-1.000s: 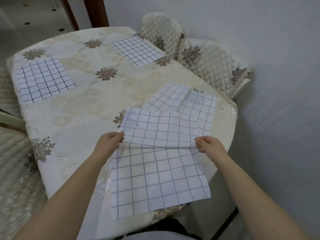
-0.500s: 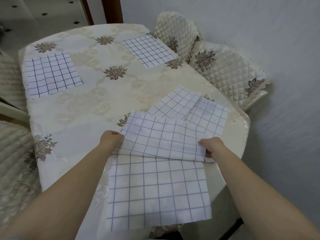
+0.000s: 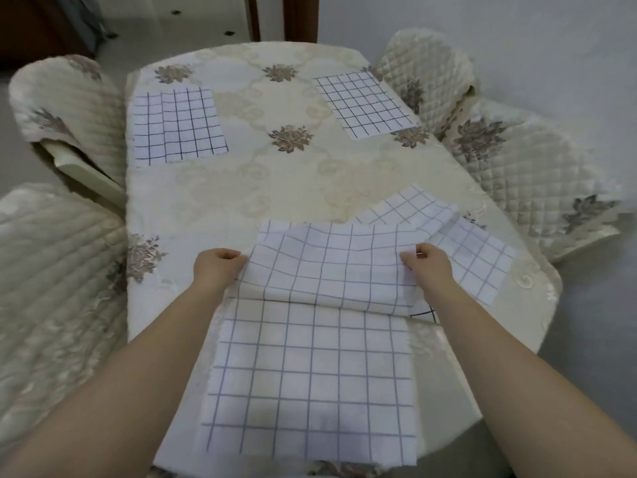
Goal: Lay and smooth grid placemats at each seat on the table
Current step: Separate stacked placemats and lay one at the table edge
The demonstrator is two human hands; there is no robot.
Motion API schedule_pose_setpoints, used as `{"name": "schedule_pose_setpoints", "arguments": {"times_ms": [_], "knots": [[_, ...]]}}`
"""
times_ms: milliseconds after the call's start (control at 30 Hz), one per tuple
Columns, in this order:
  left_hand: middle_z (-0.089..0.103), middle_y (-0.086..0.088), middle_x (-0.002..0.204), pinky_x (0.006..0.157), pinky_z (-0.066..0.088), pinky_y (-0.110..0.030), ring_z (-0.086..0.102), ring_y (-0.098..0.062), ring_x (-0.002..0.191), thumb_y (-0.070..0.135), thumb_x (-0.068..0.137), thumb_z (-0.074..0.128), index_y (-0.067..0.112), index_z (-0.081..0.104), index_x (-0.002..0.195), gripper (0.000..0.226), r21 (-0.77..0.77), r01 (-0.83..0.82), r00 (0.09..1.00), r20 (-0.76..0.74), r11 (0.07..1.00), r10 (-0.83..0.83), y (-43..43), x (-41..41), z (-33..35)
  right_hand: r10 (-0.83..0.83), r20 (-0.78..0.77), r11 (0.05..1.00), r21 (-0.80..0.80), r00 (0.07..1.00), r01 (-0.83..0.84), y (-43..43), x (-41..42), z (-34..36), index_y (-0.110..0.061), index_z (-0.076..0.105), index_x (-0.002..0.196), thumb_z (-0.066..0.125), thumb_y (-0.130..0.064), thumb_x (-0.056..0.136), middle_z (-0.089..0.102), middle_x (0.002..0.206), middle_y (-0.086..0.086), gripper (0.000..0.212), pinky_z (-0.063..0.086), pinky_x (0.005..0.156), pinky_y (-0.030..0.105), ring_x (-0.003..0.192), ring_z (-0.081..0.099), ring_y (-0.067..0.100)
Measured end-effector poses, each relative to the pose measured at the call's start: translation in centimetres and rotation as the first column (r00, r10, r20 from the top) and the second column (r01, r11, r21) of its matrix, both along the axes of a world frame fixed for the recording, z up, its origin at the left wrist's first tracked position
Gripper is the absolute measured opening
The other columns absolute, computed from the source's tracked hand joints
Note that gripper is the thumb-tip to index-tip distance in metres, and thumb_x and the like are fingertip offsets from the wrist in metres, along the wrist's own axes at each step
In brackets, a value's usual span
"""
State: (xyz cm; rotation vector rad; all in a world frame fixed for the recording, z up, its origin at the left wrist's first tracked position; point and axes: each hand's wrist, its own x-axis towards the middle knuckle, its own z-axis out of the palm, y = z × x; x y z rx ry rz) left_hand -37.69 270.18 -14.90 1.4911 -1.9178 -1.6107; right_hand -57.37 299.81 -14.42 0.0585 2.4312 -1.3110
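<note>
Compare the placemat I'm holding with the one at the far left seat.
The held placemat is folded over itself; the far-left placemat lies flat and open. The held placemat's lines are pale, the far-left placemat's dark. Both are white grids.

The far left placemat (image 3: 177,125) and far right placemat (image 3: 365,103), white with dark grids, lie flat on the tabletop (image 3: 275,188). The near placemat (image 3: 310,367), pale-lined, is doubled over across its middle. Beside it, the right placemat (image 3: 477,262) has one flap folded over.
</note>
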Motion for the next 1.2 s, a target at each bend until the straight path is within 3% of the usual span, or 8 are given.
{"name": "schedule_pose_setpoints", "arguments": {"times_ms": [167,233,300,533,700,1000,1100,1200], "knots": [[0.066,-0.014,0.092,0.083,0.051,-0.037,0.059,-0.023,0.083,0.014,0.08,0.074,0.006,0.069,0.094,0.017,0.028,-0.116,0.993,-0.024,0.993,0.116,-3.4,3.0,-0.1,0.095,-0.053,0.995,-0.029,0.994,-0.097,-5.2,-0.9,0.1,0.002,0.065,0.1,0.063,-0.021,0.089,0.061,0.085,0.015,0.025,0.043,0.071,0.032,0.078,0.054,0.022],[0.066,-0.014,0.094,0.086,0.052,-0.039,0.06,-0.024,0.087,0.014,0.081,0.074,0.008,0.068,0.093,0.015,0.05,-0.162,0.986,-0.034,0.986,0.163,-4.7,4.0,-0.3,0.134,-0.062,0.99,-0.041,0.989,-0.137,-7.1,-1.2,0.1,0.0,0.065,0.096,0.063,-0.021,0.088,0.062,0.085,0.02,0.022,0.044,0.071,0.032,0.079,0.056,0.022],[0.065,-0.013,0.096,0.087,0.052,-0.041,0.06,-0.025,0.089,0.013,0.081,0.074,0.008,0.067,0.092,0.014,0.074,-0.203,0.978,-0.037,0.976,0.206,-5.7,4.8,-0.5,0.171,-0.069,0.984,-0.048,0.983,-0.174,-8.8,-1.6,0.2,-0.007,0.065,0.089,0.063,-0.019,0.089,0.062,0.082,0.013,0.012,0.046,0.071,0.033,0.078,0.057,0.024],[0.058,-0.006,0.072,0.063,0.046,-0.027,0.051,-0.017,0.064,0.011,0.086,0.069,0.002,0.066,0.102,0.018,0.134,-0.27,0.952,-0.112,0.953,0.285,-7.9,4.9,0.3,0.221,-0.115,0.969,-0.086,0.969,-0.231,-13.7,-3.3,0.4,-0.011,0.063,0.086,0.062,-0.017,0.09,0.055,0.069,0.001,0.007,0.039,0.057,0.024,0.064,0.05,0.015],[0.064,-0.008,0.084,0.087,0.052,-0.039,0.059,-0.024,0.086,0.013,0.086,0.069,0.009,0.066,0.09,0.006,0.123,-0.296,0.927,-0.202,0.947,0.316,-9.7,3.4,1.1,0.185,-0.149,0.972,-0.115,0.971,-0.203,-16.4,-5.3,1.0,-0.012,0.064,0.09,0.062,-0.017,0.089,0.061,0.084,0.009,0.006,0.045,0.071,0.033,0.075,0.054,0.021],[0.063,-0.007,0.079,0.093,0.052,-0.047,0.057,-0.025,0.083,0.013,0.083,0.072,0.015,0.064,0.078,0.009,0.087,-0.325,0.928,-0.161,0.942,0.336,-11.9,0.7,0.1,0.169,-0.098,0.977,-0.111,0.981,-0.18,-19.6,-8.0,-0.2,-0.013,0.063,0.085,0.06,-0.016,0.089,0.061,0.083,0.009,0.005,0.048,0.07,0.035,0.075,0.055,0.023],[0.065,-0.011,0.084,0.093,0.053,-0.049,0.059,-0.025,0.083,0.013,0.082,0.072,0.009,0.067,0.086,0.008,0.067,-0.323,0.933,-0.146,0.944,0.33,-12.6,-0.1,-0.8,0.147,-0.066,0.98,-0.122,0.987,-0.154,-20.2,-8.6,-1.0,-0.014,0.062,0.083,0.06,-0.018,0.09,0.06,0.081,0.005,0.009,0.045,0.072,0.033,0.077,0.054,0.023],[0.065,-0.012,0.094,0.091,0.053,-0.039,0.06,-0.024,0.088,0.011,0.084,0.071,0.003,0.068,0.102,0.02,0.038,-0.318,0.94,-0.114,0.947,0.321,-12.7,-0.7,-1.4,0.132,-0.022,0.985,-0.107,0.991,-0.133,-20.5,-9.0,-1.7,-0.012,0.063,0.085,0.057,-0.016,0.093,0.059,0.077,0.002,0.01,0.045,0.075,0.032,0.079,0.054,0.022]]}}
